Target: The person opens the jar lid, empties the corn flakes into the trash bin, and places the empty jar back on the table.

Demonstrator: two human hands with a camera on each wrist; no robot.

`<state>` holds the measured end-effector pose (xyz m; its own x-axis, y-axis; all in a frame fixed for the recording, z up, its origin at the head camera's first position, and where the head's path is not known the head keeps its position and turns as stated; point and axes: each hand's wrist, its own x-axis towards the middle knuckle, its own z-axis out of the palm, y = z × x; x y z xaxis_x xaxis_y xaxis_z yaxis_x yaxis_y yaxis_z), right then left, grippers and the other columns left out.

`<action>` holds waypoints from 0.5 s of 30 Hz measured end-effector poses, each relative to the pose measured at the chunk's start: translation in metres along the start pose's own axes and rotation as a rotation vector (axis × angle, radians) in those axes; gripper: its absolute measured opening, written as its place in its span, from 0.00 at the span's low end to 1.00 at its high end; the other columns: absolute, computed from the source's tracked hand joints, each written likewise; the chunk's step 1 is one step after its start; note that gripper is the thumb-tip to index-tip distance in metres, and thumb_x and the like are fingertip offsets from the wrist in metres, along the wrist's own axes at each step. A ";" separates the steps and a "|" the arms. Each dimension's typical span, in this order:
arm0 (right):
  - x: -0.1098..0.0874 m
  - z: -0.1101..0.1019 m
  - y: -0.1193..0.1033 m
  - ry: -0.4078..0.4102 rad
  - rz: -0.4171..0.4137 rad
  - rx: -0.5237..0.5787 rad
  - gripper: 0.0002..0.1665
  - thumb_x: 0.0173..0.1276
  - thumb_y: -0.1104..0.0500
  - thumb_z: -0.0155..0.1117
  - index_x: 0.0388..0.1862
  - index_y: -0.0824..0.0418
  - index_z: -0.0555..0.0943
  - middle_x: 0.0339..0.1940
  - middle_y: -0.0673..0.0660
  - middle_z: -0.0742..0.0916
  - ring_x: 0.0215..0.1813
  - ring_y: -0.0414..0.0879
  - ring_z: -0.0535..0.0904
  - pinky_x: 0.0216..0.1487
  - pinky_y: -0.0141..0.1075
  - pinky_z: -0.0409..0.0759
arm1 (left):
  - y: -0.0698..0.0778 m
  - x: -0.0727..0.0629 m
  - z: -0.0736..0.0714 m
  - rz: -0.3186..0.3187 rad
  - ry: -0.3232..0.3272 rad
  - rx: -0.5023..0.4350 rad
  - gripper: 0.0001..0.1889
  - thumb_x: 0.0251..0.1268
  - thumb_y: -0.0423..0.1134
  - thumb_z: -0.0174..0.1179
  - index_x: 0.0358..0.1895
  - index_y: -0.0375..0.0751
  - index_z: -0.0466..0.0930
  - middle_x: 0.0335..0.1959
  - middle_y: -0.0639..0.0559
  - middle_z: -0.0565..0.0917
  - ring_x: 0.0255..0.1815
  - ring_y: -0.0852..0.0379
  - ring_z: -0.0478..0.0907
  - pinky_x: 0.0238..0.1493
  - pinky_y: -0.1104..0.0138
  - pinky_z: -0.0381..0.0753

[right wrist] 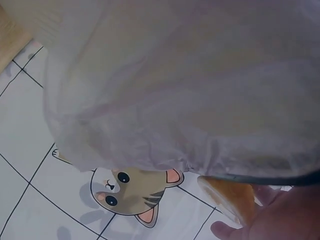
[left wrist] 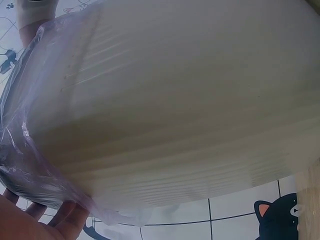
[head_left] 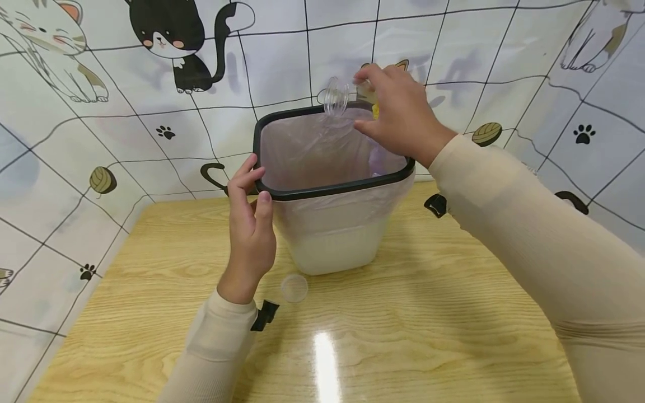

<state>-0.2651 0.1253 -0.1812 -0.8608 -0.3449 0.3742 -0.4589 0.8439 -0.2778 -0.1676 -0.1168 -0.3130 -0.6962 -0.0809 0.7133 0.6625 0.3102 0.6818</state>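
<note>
A pale trash bin with a black rim [head_left: 335,192] stands on the table, lined with a thin lilac plastic bag [head_left: 302,143]. My left hand [head_left: 250,240] holds the bin's left front corner, its fingers at the rim; the left wrist view shows the bag-covered outer wall [left wrist: 170,100] beside the fingers [left wrist: 67,220]. Over the back right of the opening, my right hand [head_left: 400,115] curves thumb and fingers about a clear plastic container [head_left: 336,96], which protrudes sideways to the left. Something yellow-orange [right wrist: 227,195] shows at this hand in the right wrist view. Fingers partly hide the container.
A small clear round lid [head_left: 294,288] lies on the wood-patterned table [head_left: 403,336], in front of the bin. Close behind the bin rises a white wall covering [head_left: 282,61] with printed cats and grid lines.
</note>
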 end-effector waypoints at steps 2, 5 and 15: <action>0.003 0.003 -0.002 -0.006 -0.007 -0.021 0.39 0.66 0.53 0.70 0.72 0.55 0.65 0.66 0.64 0.76 0.69 0.61 0.67 0.68 0.62 0.61 | 0.000 0.000 -0.001 -0.002 0.002 0.004 0.27 0.79 0.54 0.41 0.65 0.34 0.64 0.77 0.52 0.61 0.73 0.55 0.64 0.59 0.66 0.74; 0.007 0.007 -0.004 -0.007 -0.014 -0.040 0.39 0.66 0.54 0.70 0.72 0.55 0.65 0.65 0.63 0.76 0.69 0.61 0.67 0.67 0.62 0.62 | 0.000 0.000 -0.001 -0.003 0.002 0.001 0.28 0.79 0.56 0.41 0.65 0.34 0.64 0.77 0.53 0.61 0.73 0.55 0.64 0.58 0.67 0.74; 0.009 0.018 -0.003 0.027 -0.053 -0.113 0.37 0.65 0.55 0.70 0.71 0.53 0.67 0.64 0.62 0.75 0.71 0.64 0.65 0.69 0.62 0.60 | -0.001 0.001 -0.002 0.001 -0.009 -0.014 0.29 0.79 0.56 0.41 0.65 0.34 0.64 0.77 0.50 0.61 0.72 0.53 0.65 0.57 0.65 0.73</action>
<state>-0.2758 0.1118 -0.1931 -0.8291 -0.3803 0.4098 -0.4746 0.8662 -0.1564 -0.1685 -0.1189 -0.3128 -0.6982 -0.0719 0.7123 0.6667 0.2971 0.6835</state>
